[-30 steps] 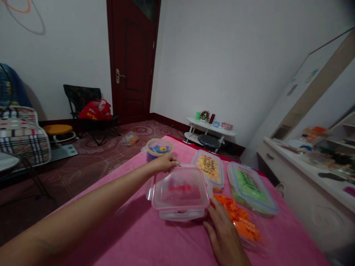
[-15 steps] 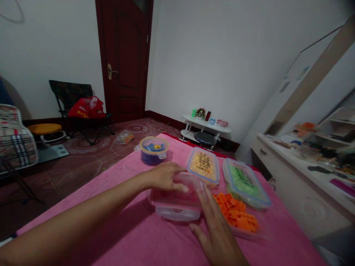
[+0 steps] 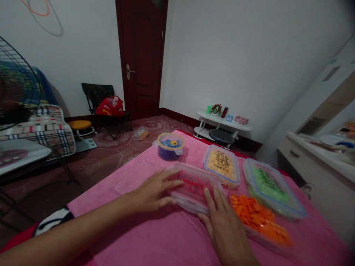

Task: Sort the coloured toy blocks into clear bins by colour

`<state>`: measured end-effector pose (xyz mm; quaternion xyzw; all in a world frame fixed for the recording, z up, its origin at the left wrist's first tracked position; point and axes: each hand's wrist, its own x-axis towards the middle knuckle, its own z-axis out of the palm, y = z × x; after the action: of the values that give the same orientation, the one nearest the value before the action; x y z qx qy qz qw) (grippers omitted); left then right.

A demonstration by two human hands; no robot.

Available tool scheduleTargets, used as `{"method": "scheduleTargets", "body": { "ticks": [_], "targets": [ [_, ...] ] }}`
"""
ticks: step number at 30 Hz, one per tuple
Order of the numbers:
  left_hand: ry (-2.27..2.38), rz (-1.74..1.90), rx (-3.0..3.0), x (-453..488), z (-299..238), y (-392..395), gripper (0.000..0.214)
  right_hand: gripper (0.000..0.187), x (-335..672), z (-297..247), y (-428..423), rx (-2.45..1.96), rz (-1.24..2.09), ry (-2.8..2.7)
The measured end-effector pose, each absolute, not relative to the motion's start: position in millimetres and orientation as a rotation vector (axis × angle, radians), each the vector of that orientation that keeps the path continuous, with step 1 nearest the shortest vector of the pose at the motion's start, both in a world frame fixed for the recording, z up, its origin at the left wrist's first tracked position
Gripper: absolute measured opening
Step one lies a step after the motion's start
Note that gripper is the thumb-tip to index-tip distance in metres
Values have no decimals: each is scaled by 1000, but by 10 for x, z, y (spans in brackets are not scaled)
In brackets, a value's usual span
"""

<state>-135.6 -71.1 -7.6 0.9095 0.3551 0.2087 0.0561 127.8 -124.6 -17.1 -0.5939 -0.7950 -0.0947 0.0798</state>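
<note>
A clear plastic food container (image 3: 188,203) with a translucent lid and red pieces inside sits on the pink cloth in front of me. My left hand (image 3: 155,190) grips its left end, fingers over the lid's edge and thumb low at the front side. At the opposite end, my right hand (image 3: 226,225) holds the right edge with long, nearly straight fingers, the thumb near the front corner. Just right of that hand is an uncovered container of orange building bricks (image 3: 257,218). How the lid sits under my fingers is partly hidden.
Behind stand a round tub (image 3: 170,147) of blue pieces, a lidded box of yellow pieces (image 3: 222,162) and a lidded box of green pieces (image 3: 273,186). The table's pink cloth (image 3: 138,236) ends at the left. A white counter (image 3: 318,151) flanks the right side.
The view has turned left. My left hand has moved from above the lid to the container's left end. The right hand stays at the right end, and the lid now covers the container.
</note>
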Motion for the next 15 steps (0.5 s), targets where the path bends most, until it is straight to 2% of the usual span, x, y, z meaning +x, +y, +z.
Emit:
{"method": "scheduleTargets", "body": {
  "ticks": [2,5,8,13,15],
  "targets": [
    [1465,722,2641,-1666,-144,-740,51,59,1316,-165,-1238,-1753,-250,-2384],
    [1964,521,2367,-2144,-248,-703,75,60,1330,-160,-1214,-1754,-201,-2353],
    [2016,326,2174,-2480,-346,-657,68,58,1262,-130,-1241,-1729,-183,-2314],
    [1888,433,1915,-2758,-401,-689,35,63,1097,-25,-1486,-1413,-146,-2393],
    [1709,409,1737,-2806,-358,-741,35,65,1065,4,-1598,-1279,-114,-2434]
  ]
}}
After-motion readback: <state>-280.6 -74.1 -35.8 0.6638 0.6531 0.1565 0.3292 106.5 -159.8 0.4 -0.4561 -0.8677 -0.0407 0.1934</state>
